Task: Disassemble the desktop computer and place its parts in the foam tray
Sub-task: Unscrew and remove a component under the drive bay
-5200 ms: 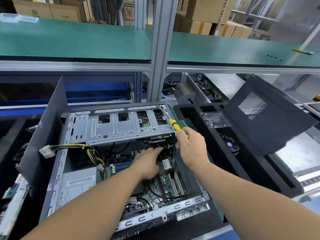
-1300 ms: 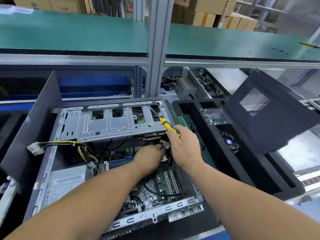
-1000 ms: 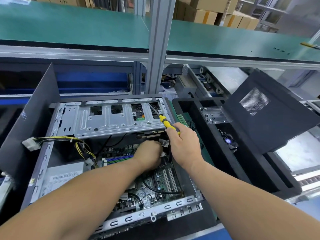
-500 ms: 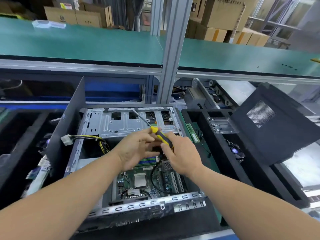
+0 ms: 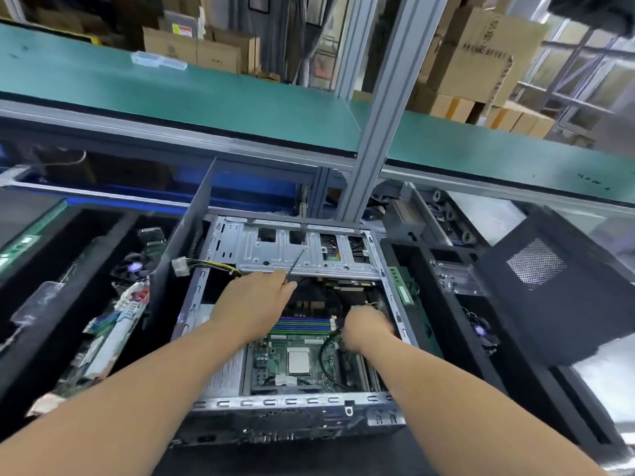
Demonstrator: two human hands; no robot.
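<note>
Green workbench behind. Open computer case [image 5: 292, 403] lying at 6 o'clock; foam tray [image 5: 443, 324] at 3 o'clock. Left hand [image 5: 254, 300] gripping screwdriver [image 5: 296, 262]; right hand [image 5: 366, 326] reaching inside, grip unclear. Better steadying the card, pulling straight.

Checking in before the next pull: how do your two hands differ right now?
The left hand grips the screwdriver, its shaft pointing up over the silver drive cage; the right hand carries no tool. The left hand sits near the cage edge; the right hand reaches lower, at the motherboard's right side, blurred. Both are inside the open computer case.
</note>
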